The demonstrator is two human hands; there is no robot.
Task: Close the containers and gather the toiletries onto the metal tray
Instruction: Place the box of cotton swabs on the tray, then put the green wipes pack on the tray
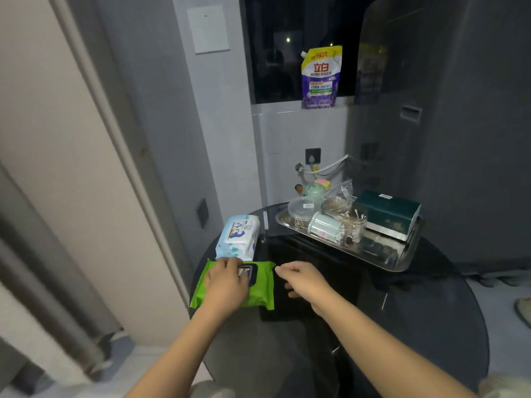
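Observation:
A green wet-wipe pack (260, 294) lies flat at the left edge of the round black glass table (431, 311). My left hand (227, 282) rests flat on it, fingers over its black lid flap. My right hand (304, 280) hovers just right of the pack, fingers loosely curled, holding nothing. A white and blue wipe pack (238, 235) lies just behind the green one. The metal tray (382, 254) at the back right holds a cotton-swab tube (326, 228), a clear round tub (303, 206), a clear box of swabs (349, 218) and a dark green box (388, 212).
A purple detergent pouch (320, 79) stands on the window ledge behind. A wall socket with a plug and cable (313, 156) sits above small colourful items (314, 188) behind the tray. A wall and door frame run close along the table's left side.

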